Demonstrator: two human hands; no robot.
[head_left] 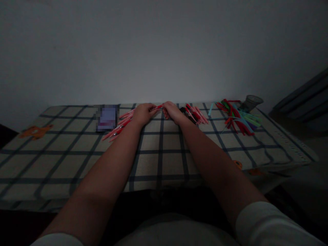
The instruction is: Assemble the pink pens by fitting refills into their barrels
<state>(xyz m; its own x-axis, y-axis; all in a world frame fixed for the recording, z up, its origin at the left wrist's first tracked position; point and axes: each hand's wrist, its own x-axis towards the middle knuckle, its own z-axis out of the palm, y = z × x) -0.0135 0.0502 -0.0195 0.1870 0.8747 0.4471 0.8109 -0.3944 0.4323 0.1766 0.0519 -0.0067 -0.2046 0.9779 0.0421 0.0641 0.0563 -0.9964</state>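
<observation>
A red pen [159,107] is held between my two hands near the back of the table. My left hand [144,113] pinches its left end, and the fingers of my right hand [171,111] are closed round its right end. Beside my left hand, partly behind the wrist, lie several red and pink pens [119,129]. Just right of my right hand is a pile of red, pink and black pen parts [196,114].
A checked cloth [160,153] covers the table against the wall. A pixelated phone-like object [107,118] lies at the left. Red, green and blue strips [238,119] are heaped at the right, beside a dark transparent cup [251,101].
</observation>
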